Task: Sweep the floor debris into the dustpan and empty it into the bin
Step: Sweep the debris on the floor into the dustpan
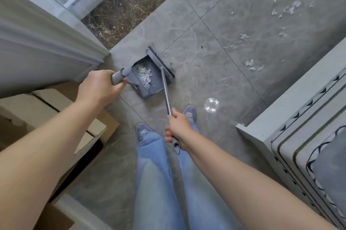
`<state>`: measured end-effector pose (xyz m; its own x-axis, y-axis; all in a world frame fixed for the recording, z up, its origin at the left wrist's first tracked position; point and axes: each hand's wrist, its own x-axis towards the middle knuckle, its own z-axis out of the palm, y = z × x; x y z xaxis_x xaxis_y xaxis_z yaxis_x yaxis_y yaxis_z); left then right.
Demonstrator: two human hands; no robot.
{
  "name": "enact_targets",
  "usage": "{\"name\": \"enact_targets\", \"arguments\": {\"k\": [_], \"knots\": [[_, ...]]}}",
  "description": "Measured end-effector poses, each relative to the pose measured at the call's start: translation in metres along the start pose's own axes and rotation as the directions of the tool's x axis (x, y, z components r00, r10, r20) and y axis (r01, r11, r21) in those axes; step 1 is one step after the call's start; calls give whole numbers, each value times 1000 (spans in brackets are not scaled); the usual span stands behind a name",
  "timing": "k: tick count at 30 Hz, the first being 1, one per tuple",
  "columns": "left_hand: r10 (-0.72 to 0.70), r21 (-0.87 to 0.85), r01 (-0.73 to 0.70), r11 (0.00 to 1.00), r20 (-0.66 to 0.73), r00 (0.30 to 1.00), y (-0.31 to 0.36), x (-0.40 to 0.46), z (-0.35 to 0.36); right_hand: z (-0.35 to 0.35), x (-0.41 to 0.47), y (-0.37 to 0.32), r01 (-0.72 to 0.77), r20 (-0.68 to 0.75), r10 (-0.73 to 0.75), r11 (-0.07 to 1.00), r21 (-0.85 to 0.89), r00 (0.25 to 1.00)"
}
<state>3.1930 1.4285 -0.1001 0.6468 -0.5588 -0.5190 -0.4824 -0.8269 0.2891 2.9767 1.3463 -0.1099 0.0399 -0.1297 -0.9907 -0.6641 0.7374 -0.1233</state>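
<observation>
One grey tiled floor (215,46) is seen, filling most of the frame. One open cardboard box (61,110) is set at the lower left, one pale cabinet (299,136) at the lower right. At centre, one grey dustpan (144,78) is held by its handle, gripped by the left hand (99,87). One broom (161,62) is pressed against the pan's mouth, its metal pole clasped by the right hand (177,128). One heap of white scraps (145,72) is gathered inside the pan. Loose paper debris (251,65) is scattered toward the upper right, in roughly three clusters.
</observation>
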Motion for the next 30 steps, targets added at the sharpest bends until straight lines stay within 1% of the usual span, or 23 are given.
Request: {"name": "enact_targets", "arguments": {"k": [3,5,8,12,15,18,20,23,25,28,30], "knots": [[18,-14,-18,1000,7,1000,8,4,-4,-9,-16,12,2,48,-7,993,120,999],[45,-7,-45,999,7,999,18,8,-3,-23,-22,8,36,29,-42,985,167,999],[87,6,-87,996,17,996,38,16,2,-55,-15,-13,93,-30,-88,976,198,996],[146,0,-146,989,27,989,69,28,8,-105,8,-66,174,-163,-144,968,183,976],[169,4,-169,986,21,985,92,37,12,-137,40,-105,142,-215,-98,969,202,972],[184,14,-184,983,8,983,107,45,18,-148,62,-120,36,-181,12,964,262,983],[188,26,-188,982,2,982,115,47,22,-138,60,-107,2,-130,33,967,254,991],[186,40,-186,982,4,983,124,48,26,-106,39,-65,-16,-44,25,981,192,999],[184,48,-184,982,9,983,131,48,26,-91,23,-35,-45,11,44,976,212,999],[182,60,-183,981,25,983,136,50,19,-86,-1,-8,-48,53,36,970,237,998],[189,86,-192,978,44,981,134,50,8,-91,-17,-3,-26,52,14,970,243,999]]}}
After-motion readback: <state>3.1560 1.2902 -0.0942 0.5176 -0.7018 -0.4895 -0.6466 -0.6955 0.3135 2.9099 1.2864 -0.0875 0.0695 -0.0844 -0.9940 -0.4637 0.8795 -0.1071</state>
